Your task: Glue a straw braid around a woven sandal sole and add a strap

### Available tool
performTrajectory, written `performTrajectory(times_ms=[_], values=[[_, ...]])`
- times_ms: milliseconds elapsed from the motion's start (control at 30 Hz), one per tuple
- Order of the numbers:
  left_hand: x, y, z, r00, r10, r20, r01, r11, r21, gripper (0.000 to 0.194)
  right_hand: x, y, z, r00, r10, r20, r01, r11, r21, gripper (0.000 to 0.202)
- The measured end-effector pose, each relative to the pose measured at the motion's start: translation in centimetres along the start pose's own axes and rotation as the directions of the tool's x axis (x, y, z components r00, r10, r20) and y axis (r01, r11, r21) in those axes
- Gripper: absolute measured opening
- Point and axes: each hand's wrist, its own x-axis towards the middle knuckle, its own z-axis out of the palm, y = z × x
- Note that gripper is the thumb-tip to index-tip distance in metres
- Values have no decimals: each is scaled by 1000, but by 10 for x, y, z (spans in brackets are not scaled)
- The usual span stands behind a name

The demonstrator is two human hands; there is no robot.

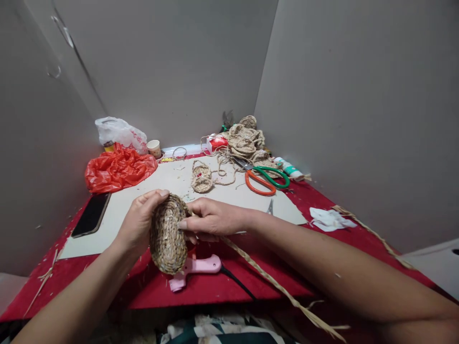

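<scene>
An oval woven straw piece (pixel 168 234) is held up over the near part of the table. My left hand (pixel 139 217) grips its left edge, thumb near the top. At its right edge my right hand (pixel 206 219) pinches it, thumb on the woven face. A braided straw strand (pixel 265 274) runs from under my right hand toward the lower right and ends in loose fibres. Just beneath the woven piece lies a pink glue gun (pixel 204 265), its front partly hidden. Farther back, a smaller woven piece (pixel 202 177) rests on a pale board (pixel 172 179).
Scissors with orange and green handles (pixel 260 184) lie near a heap of braided straw (pixel 245 138). A red plastic bag (pixel 120 168), phone (pixel 91 215) and paper cup (pixel 154 148) are at left. Crumpled tissue (pixel 330 219) lies on the red cloth (pixel 294 267) at right. Grey walls enclose the table.
</scene>
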Motion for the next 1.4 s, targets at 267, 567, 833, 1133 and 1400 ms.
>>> performTrajectory(times_ms=[267,567,833,1133,1400], values=[[-5,0,-2,996,-45,75,56,987,-148,26,2,4,1,995,-93,-41,90,993,-74,23],[-6,-10,-9,996,-69,58,73,995,-68,18,7,11,1,986,-117,-118,114,993,-36,18],[0,-12,-17,998,-28,-48,23,995,-92,20,10,25,9,738,-351,-577,261,936,-236,32],[-3,-15,-19,998,-11,-63,6,997,-81,19,13,34,12,609,-648,-457,309,725,-616,19],[2,-19,-15,994,-24,-103,11,992,-124,22,12,38,15,600,-695,-397,285,649,-706,25]])
